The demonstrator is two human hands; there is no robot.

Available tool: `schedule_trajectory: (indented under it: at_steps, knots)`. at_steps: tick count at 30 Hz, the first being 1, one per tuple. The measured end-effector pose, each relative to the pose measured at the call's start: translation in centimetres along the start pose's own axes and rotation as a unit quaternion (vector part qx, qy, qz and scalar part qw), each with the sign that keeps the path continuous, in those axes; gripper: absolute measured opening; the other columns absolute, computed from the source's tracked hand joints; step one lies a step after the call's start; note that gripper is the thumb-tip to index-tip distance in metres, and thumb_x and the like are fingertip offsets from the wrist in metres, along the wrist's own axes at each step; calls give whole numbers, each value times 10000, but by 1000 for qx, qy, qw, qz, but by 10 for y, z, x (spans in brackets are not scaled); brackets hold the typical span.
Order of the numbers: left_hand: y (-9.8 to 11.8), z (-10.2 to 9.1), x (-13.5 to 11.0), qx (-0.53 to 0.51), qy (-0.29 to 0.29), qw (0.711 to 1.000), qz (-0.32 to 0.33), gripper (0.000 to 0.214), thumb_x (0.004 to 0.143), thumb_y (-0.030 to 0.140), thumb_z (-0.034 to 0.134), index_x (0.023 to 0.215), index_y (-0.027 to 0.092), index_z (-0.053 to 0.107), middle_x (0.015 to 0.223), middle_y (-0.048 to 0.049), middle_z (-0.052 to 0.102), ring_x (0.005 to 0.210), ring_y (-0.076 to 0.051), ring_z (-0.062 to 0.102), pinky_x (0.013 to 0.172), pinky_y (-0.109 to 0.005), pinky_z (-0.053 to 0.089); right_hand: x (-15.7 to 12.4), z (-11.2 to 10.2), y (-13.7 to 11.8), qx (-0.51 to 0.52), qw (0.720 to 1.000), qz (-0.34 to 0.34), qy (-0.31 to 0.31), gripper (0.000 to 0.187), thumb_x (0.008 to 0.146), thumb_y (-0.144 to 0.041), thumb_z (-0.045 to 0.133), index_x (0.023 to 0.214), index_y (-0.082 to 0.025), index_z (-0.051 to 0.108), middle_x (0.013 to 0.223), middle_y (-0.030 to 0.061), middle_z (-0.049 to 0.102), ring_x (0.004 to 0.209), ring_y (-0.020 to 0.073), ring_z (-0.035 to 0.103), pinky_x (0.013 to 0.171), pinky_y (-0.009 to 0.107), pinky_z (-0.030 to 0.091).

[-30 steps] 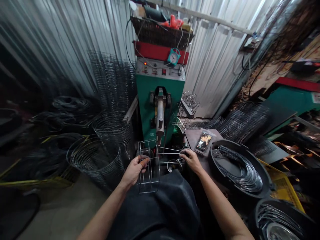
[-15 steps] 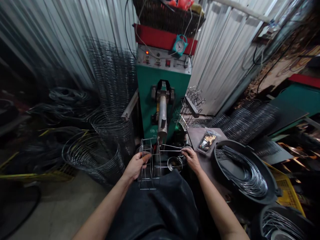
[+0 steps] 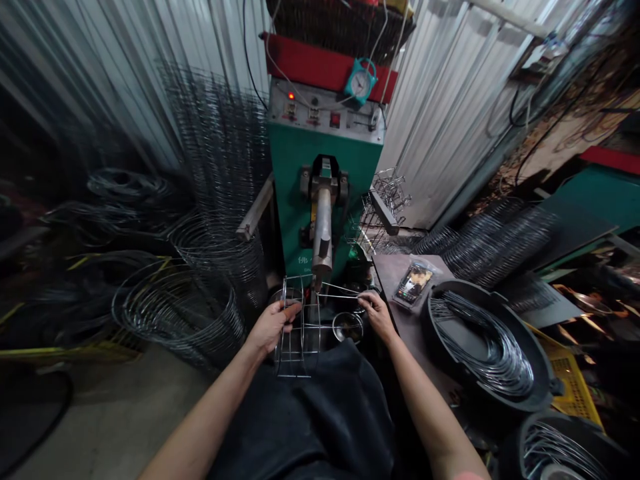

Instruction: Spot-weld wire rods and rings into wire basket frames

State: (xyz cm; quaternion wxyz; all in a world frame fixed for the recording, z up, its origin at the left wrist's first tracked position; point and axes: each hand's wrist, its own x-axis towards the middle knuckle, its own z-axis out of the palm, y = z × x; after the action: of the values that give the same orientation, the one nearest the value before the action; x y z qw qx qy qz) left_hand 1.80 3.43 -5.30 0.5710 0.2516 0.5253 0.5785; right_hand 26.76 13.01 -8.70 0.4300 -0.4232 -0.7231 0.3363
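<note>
**A:** Left hand [image 3: 273, 327] has a firm grip, fingers closed around the bars of the wire basket frame [image 3: 319, 333], which stands upright just in front of the body!

**B:** And the right hand [image 3: 377, 315]?

**A:** Fingertips pressed together, pinching thin wire rods [image 3: 340, 288] that stretch across to the frame. Nice and level, wrists low, both hands steady: that's how you want it.

**B:** Anything crowding them?

**A:** A small steel bowl [image 3: 347, 327] sits just beside the frame, and the electrode arm [image 3: 323, 227] of the green spot-welding machine [image 3: 300, 200] hangs right above it.

**B:** Further out?

**A:** Stacked wire hoops [image 3: 180, 310] on the left; on the surface [image 3: 395, 280] to the right, a black tub [image 3: 450, 287] of curved wires.
</note>
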Motion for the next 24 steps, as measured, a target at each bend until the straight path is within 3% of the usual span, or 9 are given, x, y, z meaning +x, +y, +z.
schedule_trajectory:
  at_steps: [24]
  knots:
    - [1, -3, 16, -14, 16, 1000, -23, 425, 367, 335, 825, 653, 123, 592, 599, 28, 476, 503, -49, 371, 368, -155, 179, 12, -1, 7, -9, 1000, 10, -26, 184, 782, -380, 538, 795, -216, 620, 872, 38, 611, 881, 183, 554, 862, 333, 423]
